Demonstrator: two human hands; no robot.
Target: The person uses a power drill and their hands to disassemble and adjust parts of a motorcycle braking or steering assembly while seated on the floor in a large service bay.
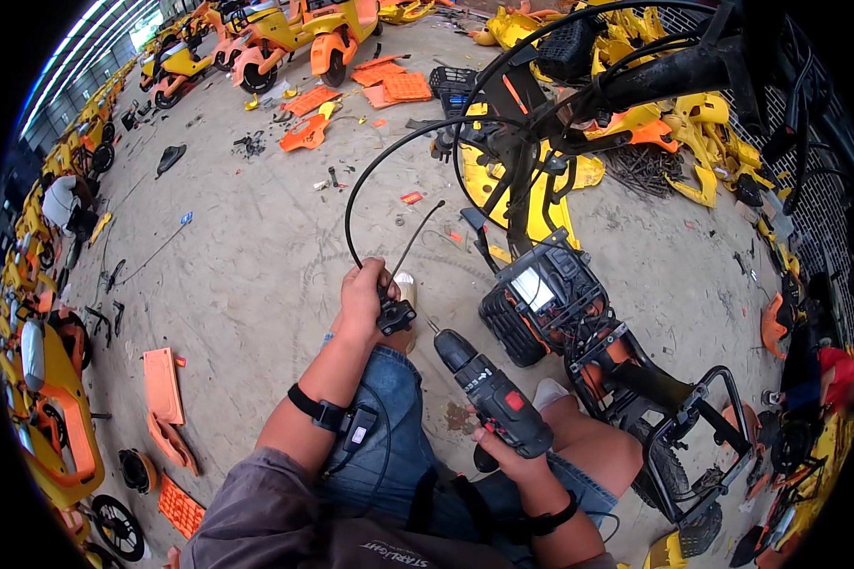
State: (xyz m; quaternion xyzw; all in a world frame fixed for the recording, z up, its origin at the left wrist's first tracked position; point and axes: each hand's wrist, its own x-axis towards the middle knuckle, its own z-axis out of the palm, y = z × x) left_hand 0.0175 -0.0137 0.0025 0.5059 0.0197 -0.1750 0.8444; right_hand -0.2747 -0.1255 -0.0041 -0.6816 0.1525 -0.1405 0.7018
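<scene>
My left hand (362,302) is closed around a black cable. The cable (353,194) arches up from it to the handlebar end of a stripped scooter frame (653,377). A small black clamp-like fitting (396,316) sticks out below my fingers, and a thin rod or cable end rises beside them. My right hand (514,453) grips a black cordless drill (489,391) by its handle. Its bit points up and left, close to the black fitting but apart from it. The bare frame stands to my right, with exposed wiring and a black wheel.
Yellow body panels (707,142) lie heaped at the back right. Orange panels (164,387) lie on the concrete floor at left. Yellow scooters (62,417) line the left side, and more scooters (337,38) stand at the back. Another person (64,204) crouches at far left.
</scene>
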